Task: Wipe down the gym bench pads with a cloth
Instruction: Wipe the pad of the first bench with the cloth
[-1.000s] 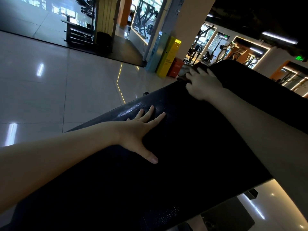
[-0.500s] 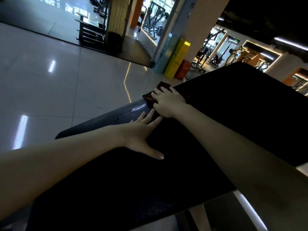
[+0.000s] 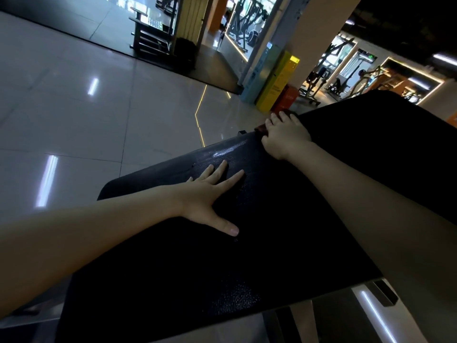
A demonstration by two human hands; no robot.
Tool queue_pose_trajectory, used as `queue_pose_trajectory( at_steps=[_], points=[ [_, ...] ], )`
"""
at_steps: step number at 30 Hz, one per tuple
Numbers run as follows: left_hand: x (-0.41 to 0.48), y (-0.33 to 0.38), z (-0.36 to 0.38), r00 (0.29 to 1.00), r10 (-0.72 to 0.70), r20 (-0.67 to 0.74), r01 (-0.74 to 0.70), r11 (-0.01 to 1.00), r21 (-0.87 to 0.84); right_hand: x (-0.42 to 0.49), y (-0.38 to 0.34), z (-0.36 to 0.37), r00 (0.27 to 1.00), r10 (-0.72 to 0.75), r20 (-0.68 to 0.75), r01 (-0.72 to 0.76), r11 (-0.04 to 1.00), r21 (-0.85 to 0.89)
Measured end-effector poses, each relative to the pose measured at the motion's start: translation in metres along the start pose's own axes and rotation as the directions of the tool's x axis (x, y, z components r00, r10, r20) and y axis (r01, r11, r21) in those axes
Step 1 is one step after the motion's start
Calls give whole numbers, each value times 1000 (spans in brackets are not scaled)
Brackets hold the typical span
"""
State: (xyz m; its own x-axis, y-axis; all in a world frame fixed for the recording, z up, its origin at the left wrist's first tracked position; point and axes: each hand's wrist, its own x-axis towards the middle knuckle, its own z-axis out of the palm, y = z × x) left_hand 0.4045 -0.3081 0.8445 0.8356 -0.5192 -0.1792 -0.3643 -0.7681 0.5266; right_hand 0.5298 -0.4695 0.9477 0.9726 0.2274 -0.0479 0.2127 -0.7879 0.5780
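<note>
A long black bench pad [image 3: 247, 268] runs from the lower left up to the right across the head view. My left hand [image 3: 207, 199] lies flat on it, fingers spread and straight. Farther along, at the pad's far edge, my right hand [image 3: 284, 136] presses a dark reddish cloth [image 3: 261, 128] against the pad, fingers curled over it. Only a small part of the cloth shows beneath the hand. A second black pad [image 3: 385, 149] rises behind my right forearm.
Glossy light floor tiles [image 3: 99, 115] spread to the left. A pillar with a yellow box [image 3: 277, 82] and a red bin [image 3: 286, 96] stands beyond the bench. Gym machines [image 3: 319, 80] fill the background. The bench frame [image 3: 385, 293] shows at lower right.
My right hand has slid the cloth along the pad's far edge, away from my left hand, after coming close to it half a second ago. My left hand stays flat in place.
</note>
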Motion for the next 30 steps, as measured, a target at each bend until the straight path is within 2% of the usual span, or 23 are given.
queue_pose_trajectory(
  at_steps=[4,7,9,15,20,30],
  points=[
    [-2,3,1,999,-10,-36,9,1000,-15,-3,-24,1,996,-84,13,82,992,100],
    [-7,3,11,988,-141,-69,138,989,-53,-5,-47,3,989,-145,11,143,983,118],
    [-12,0,20,967,-250,-53,245,965,-91,-6,-65,6,983,-182,9,180,976,125],
    [-29,-23,21,937,-343,64,349,924,-157,-22,-149,14,941,-337,41,328,934,139],
    [-39,-38,29,937,-332,107,347,912,-219,-25,-170,19,929,-369,31,363,924,117],
    [-46,-55,31,953,-299,41,301,933,-199,-19,-123,9,916,-400,39,402,914,-52]
  ],
)
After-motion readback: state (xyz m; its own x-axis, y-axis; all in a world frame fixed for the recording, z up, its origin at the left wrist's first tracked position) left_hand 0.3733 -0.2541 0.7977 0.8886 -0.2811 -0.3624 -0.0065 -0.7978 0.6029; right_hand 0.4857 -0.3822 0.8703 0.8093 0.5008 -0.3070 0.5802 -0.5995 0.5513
